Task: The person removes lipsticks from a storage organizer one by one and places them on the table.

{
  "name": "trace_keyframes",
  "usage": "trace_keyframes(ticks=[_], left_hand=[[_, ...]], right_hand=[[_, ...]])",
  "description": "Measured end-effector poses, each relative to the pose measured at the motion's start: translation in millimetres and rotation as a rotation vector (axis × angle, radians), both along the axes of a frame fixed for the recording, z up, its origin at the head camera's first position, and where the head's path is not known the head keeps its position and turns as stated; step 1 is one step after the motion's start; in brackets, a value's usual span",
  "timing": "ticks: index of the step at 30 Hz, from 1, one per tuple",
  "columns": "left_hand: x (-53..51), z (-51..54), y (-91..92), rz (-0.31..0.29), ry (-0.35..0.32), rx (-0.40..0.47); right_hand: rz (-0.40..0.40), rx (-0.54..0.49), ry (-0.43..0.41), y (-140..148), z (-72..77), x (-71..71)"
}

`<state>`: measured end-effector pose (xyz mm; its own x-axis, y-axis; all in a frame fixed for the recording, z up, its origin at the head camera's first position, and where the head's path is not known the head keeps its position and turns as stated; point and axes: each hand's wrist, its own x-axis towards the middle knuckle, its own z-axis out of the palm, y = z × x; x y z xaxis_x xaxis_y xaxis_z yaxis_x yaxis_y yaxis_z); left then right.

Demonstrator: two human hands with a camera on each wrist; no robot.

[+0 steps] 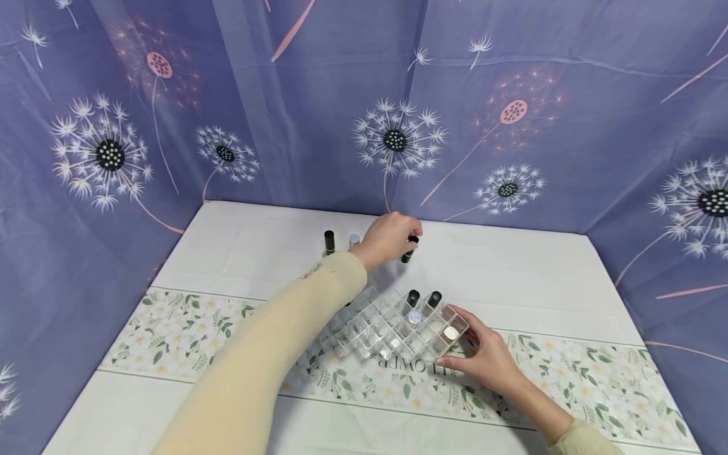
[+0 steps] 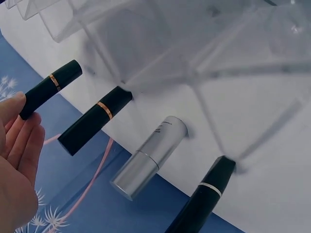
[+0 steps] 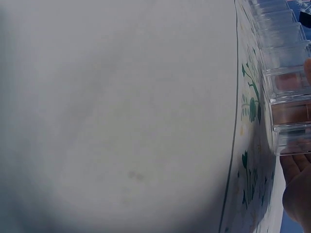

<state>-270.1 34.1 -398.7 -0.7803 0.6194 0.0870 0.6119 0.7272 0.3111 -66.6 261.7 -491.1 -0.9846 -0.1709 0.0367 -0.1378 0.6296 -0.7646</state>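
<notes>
In the head view, the left hand, just above the centre of the frame, pinches a black tube between thumb and fingers. The right hand, right of and below the centre, grips the right end of a clear compartmented holder, thumb on the near side and fingers on the far side. Two black-topped tubes, a silver-topped tube and a pale-topped tube stand in the holder's right part. Left of the left hand, a black upright tube and a silver tube stand on the white table, in front of a blue dandelion-print cloth.

In the left wrist view, the pinched tube shows a gold band at the upper left. A second gold-banded tube, the silver tube and a silver-banded black tube run from there to the lower right; the holder blurs across the top.

In the right wrist view, the holder fills the right edge; the right hand is partly cut off below it, its full grip impossible to tell there.
</notes>
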Motion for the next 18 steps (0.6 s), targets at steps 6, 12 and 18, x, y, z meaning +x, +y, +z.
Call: trace_keyframes(ticks=[6,12,18], left_hand=[[0.5,-2.5,2.1,-0.003,0.014,-0.007],[3.3,-6.4,3.4,0.009,0.011,-0.014],[5.2,-9.0,5.3,0.028,0.018,0.0]], right_hand=[[0.001,0.003,0.005,0.1,-0.4,0.0],[0.004,0.002,0.012,0.3,-0.9,0.2],[0.005,0.006,0.014,0.4,-1.0,0.2]])
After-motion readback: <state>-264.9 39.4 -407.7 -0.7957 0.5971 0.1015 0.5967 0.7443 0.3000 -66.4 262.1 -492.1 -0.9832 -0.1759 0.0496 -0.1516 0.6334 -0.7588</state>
